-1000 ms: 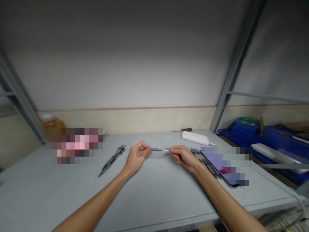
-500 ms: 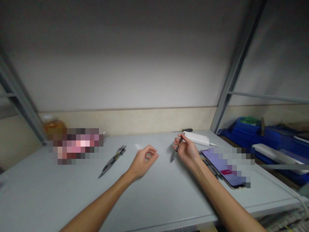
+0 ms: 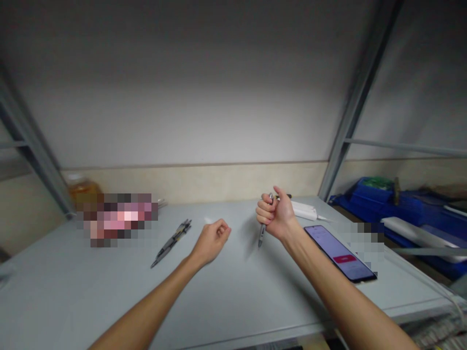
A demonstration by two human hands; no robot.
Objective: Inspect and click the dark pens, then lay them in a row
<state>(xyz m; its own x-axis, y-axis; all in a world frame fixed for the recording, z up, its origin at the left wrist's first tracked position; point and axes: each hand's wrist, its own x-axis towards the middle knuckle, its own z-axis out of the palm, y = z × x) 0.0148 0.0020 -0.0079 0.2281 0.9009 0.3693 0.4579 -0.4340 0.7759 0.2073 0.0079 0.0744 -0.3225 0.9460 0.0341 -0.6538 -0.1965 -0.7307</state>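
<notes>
My right hand [image 3: 275, 214] is raised over the table, its fingers wrapped round a grey pen [image 3: 261, 236]. The pen stands nearly upright, one end pointing down below the fist and a shiny end showing at the top. My thumb sticks up, away from the pen. To the left, my left hand [image 3: 211, 241] is low over the table, fingers curled in and thumb against them, with nothing visible in it. Several grey and black pens [image 3: 171, 243] lie in a bundle left of that hand.
A lit phone [image 3: 341, 253] lies right of my right forearm. Behind the right hand are a white power strip [image 3: 303, 210] and a partly hidden screwdriver [image 3: 288, 196]. A bottle [image 3: 83, 189] and a blurred-out pink thing [image 3: 124, 218] stand back left. Blue bins [image 3: 372, 197] sit beyond the right frame post.
My right hand has closed its fingers round the pen and lifted its thumb; more of the pen shows below. My left hand has curled tighter and shifted slightly left.
</notes>
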